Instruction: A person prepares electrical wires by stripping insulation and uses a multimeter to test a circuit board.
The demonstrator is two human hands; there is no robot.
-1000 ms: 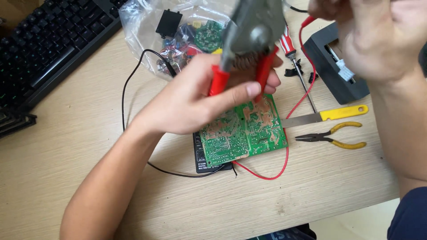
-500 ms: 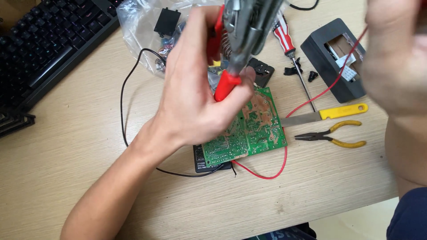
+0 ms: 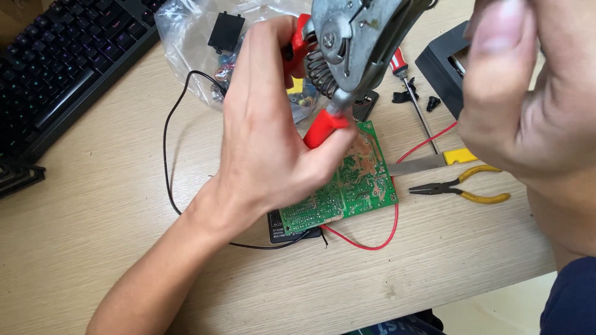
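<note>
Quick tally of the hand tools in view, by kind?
Red-handled stripper, in the left hand: 1
Yellow pliers: 1
Screwdriver: 1
Yellow-handled knife: 1
Total: 4

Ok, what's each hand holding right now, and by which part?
Left hand grips the wire stripper by its red handles. Right hand is raised and blurred; cannot tell.
</note>
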